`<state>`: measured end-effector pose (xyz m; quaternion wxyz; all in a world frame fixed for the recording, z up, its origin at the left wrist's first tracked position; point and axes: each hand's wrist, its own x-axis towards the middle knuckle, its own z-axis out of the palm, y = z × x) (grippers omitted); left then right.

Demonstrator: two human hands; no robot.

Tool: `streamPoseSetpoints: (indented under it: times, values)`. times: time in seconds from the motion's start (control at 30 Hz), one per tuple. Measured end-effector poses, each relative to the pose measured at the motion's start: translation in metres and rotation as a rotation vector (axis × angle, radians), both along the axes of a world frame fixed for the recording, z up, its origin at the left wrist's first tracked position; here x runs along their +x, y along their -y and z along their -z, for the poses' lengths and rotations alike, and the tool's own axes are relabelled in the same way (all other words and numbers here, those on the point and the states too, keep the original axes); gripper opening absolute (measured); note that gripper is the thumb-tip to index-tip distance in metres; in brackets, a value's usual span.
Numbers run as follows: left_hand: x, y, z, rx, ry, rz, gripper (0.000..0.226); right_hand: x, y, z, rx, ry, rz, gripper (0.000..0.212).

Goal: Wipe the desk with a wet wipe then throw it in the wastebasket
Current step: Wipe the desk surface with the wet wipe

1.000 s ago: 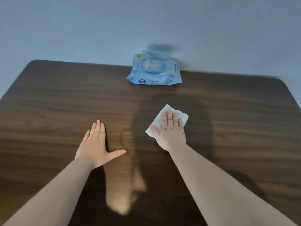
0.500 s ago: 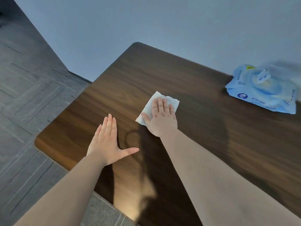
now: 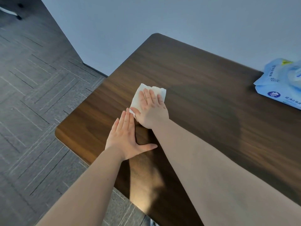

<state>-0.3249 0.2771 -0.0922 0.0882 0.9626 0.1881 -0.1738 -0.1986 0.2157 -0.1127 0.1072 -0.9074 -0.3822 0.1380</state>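
A white wet wipe (image 3: 138, 98) lies flat on the dark wooden desk (image 3: 203, 79), near its left end. My right hand (image 3: 151, 110) presses down on the wipe with flat, spread fingers, covering most of it. My left hand (image 3: 127, 137) rests flat on the desk just below and left of it, fingers together, thumb out, holding nothing. Its fingertips almost touch the wipe's near corner. No wastebasket is in view.
A light blue pack of wet wipes (image 3: 281, 84) lies at the desk's far right, cut off by the frame edge. Grey patterned floor (image 3: 35, 111) lies left of the desk's rounded corner (image 3: 60, 132). A plain wall (image 3: 146, 17) stands behind.
The view has swung left, toward the desk's left end. My right hand has slid the wipe left toward my left hand, and the two hands are now nearly touching.
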Motion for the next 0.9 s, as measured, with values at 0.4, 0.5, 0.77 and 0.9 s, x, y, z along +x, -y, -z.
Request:
streamPoseSetpoints:
  times: [0.4, 0.5, 0.77, 0.9]
  values:
    - [0.015, 0.089, -0.017, 0.008, -0.036, 0.306, 0.128, -0.011, 0.201, -0.004, -0.164, -0.092, 0.309, 0.077]
    - [0.033, 0.148, -0.017, -0.05, 0.013, 0.391, 0.129, -0.02, 0.276, -0.006, -0.182, -0.081, 0.473, 0.077]
    - [0.051, 0.312, -0.009, -0.003, -0.022, 0.758, 0.12, -0.061, 0.479, -0.012, -0.257, -0.06, 0.922, 0.077]
    - [0.057, 0.381, -0.008, 0.009, -0.005, 0.919, 0.117, -0.089, 0.577, -0.014, -0.297, -0.105, 1.117, 0.076]
